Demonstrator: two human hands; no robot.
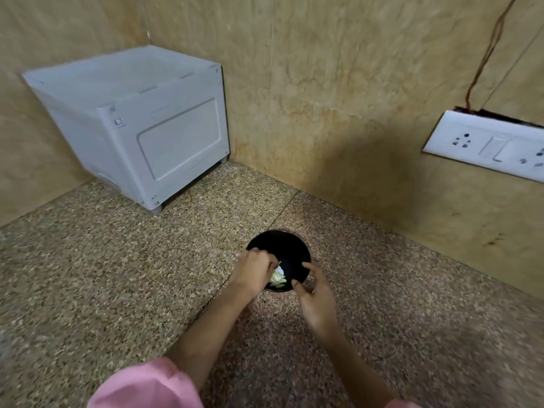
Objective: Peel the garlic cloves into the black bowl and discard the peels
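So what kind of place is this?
Likely a home kitchen counter: speckled stone worktop, tiled wall with a switch-and-socket panel, a white countertop appliance in the corner, and a black bowl of garlic.

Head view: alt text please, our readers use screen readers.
A left hand reaches into a black bowl of pale garlic, while the right hand grips its rim, on a speckled counter. A white box stands in the corner, a socket panel on the wall.
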